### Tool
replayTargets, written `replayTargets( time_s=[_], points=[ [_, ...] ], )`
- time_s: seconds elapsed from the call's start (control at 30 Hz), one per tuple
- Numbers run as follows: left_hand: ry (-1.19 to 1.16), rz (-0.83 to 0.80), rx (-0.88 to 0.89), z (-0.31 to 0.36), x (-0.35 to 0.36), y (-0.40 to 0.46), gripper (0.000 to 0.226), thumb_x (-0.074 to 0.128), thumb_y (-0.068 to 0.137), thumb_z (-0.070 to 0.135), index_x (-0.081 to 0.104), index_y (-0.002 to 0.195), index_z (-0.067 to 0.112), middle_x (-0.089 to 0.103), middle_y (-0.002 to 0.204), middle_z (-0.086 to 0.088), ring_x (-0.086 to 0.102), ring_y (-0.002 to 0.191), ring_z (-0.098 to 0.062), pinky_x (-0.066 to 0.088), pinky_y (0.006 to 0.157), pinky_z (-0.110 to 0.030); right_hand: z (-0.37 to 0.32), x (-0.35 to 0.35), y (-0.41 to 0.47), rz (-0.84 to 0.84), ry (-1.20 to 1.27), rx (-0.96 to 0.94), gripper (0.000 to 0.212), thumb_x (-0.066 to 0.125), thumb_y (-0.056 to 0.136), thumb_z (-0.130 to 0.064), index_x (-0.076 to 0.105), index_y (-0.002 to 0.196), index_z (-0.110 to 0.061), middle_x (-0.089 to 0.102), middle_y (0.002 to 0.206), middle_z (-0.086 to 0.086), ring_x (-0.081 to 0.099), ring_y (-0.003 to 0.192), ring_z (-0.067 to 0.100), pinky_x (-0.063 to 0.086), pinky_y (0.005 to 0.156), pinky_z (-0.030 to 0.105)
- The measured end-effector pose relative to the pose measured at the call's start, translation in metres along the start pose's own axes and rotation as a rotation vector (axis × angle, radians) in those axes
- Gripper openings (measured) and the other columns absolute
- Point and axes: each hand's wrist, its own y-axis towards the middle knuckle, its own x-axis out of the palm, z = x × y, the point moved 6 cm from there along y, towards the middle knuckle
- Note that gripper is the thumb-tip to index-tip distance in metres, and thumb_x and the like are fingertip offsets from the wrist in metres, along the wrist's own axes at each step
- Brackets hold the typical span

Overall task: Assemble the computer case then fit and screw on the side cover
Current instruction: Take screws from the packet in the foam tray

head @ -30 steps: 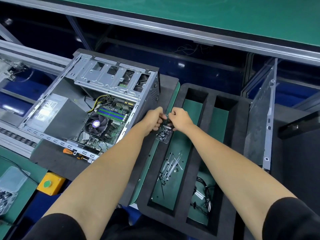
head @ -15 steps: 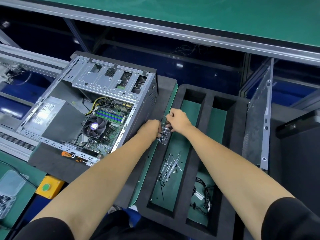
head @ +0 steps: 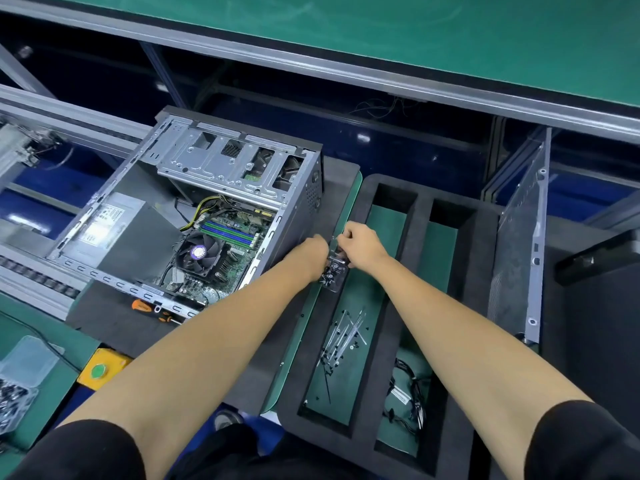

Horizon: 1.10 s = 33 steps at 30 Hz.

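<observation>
Nearest the viewer, two bare forearms in black sleeves reach forward and meet over the left slot of a black foam tray (head: 485, 306). Below the fingers, toward the viewer, that slot holds loose clear cable ties (head: 343, 336) and small dark screws; the slot to the right holds a bundle of black cables (head: 408, 393). The left hand (head: 313, 252) and right hand (head: 362, 245) both have their fingers curled round the top of a small clear plastic bag (head: 335, 273) with dark bits inside; the bag hangs from the fingers, long axis running away from the viewer, lower end tilted toward the near-left. Left of the fingers lies the open computer case (head: 194, 220) on its side, open face up, its long axis slanting from near-left to far-right, fan and green board showing. An orange-handled screwdriver (head: 152, 310) lies against its near edge. Well right of the fingers, the side cover (head: 519, 258) stands on edge, upright, beside the tray.
</observation>
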Motion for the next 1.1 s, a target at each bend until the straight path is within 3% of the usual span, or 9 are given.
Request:
replayTargets(
  time_s=[0.17,0.33,0.47,0.53,0.57,0.67,0.77,0.93,1.1],
  points=[
    [0.019,0.061,0.071,0.015,-0.016,-0.018,0.039,0.041,0.105,0.022,0.042,0.137,0.000,0.060,0.128,-0.021,0.059,0.118,-0.038,0.047,0.095,-0.045,-0.005,0.001,-0.010,-0.031,-0.175,-0.007,0.020,0.054,0.095,-0.035,0.051,0.078,-0.024,0.067,0.082,-0.003,0.059,0.077,0.022,0.040,0.062,0.033],
    [0.139,-0.079,0.127,0.029,-0.031,-0.043,0.032,0.048,0.102,0.007,0.050,0.134,0.003,0.048,0.119,-0.015,0.059,0.111,-0.034,0.049,0.085,-0.042,-0.005,0.000,-0.022,-0.076,-0.164,-0.013,0.024,0.049,0.098,-0.034,0.051,0.077,-0.023,0.066,0.086,0.002,0.056,0.082,0.026,0.038,0.069,0.037],
    [0.166,-0.050,0.247,0.023,-0.059,-0.063,0.029,0.055,0.099,0.005,0.048,0.126,-0.001,0.055,0.114,-0.015,0.060,0.096,-0.033,0.047,0.076,-0.040,-0.015,-0.014,-0.037,0.065,-0.284,-0.008,0.035,0.036,0.096,-0.049,0.047,0.080,-0.021,0.063,0.088,0.000,0.057,0.087,0.029,0.037,0.070,0.038],
    [0.122,-0.077,0.324,0.016,-0.080,-0.069,0.016,0.050,0.104,0.013,0.054,0.109,-0.002,0.057,0.093,-0.015,0.056,0.078,-0.029,0.042,0.067,-0.037,-0.031,-0.023,-0.048,0.182,-0.302,-0.028,0.041,0.028,0.086,-0.057,0.047,0.079,-0.021,0.063,0.094,0.000,0.057,0.087,0.029,0.041,0.073,0.039],
    [0.098,-0.123,0.359,0.010,-0.090,-0.073,0.024,0.047,0.106,0.018,0.055,0.094,0.000,0.057,0.081,-0.014,0.054,0.068,-0.027,0.042,0.063,-0.035,-0.040,-0.027,-0.054,0.241,-0.293,-0.046,0.045,0.024,0.081,-0.059,0.049,0.080,-0.021,0.063,0.097,-0.002,0.058,0.088,0.029,0.043,0.075,0.040],
    [-0.275,-0.360,0.392,-0.023,-0.117,-0.082,0.040,0.044,0.107,0.018,0.045,0.068,0.010,0.046,0.055,-0.001,0.041,0.044,-0.015,0.040,0.044,-0.025,-0.077,-0.034,-0.069,0.417,-0.254,-0.126,0.043,0.024,0.078,-0.060,0.048,0.078,-0.025,0.059,0.095,-0.005,0.055,0.085,0.025,0.041,0.070,0.040],
    [-0.565,-0.529,0.377,-0.074,-0.133,-0.089,0.027,0.039,0.106,0.005,0.040,0.080,0.009,0.044,0.062,-0.001,0.032,0.047,-0.008,0.027,0.037,-0.016,-0.120,-0.020,-0.084,0.489,-0.276,-0.204,0.030,0.035,0.086,-0.050,0.046,0.077,-0.024,0.054,0.090,-0.004,0.051,0.084,0.023,0.032,0.061,0.037],
    [-0.728,-0.445,0.365,-0.175,-0.150,-0.073,0.021,0.039,0.103,-0.002,0.042,0.086,0.010,0.049,0.072,-0.005,0.035,0.050,-0.006,0.030,0.039,-0.015,-0.194,0.040,-0.111,0.551,-0.480,-0.314,0.037,0.021,0.084,-0.045,0.042,0.076,-0.016,0.042,0.077,-0.004,0.042,0.082,0.023,0.029,0.053,0.033],
    [-0.910,-0.300,0.375,-0.253,-0.167,-0.066,0.022,0.037,0.107,0.002,0.046,0.089,0.010,0.050,0.072,-0.002,0.031,0.054,-0.006,0.029,0.044,-0.016,-0.266,0.117,-0.139,0.596,-0.595,-0.456,0.025,0.041,0.085,-0.039,0.051,0.071,-0.021,0.053,0.069,-0.004,0.051,0.072,0.023,0.028,0.061,0.034]
  ],
)
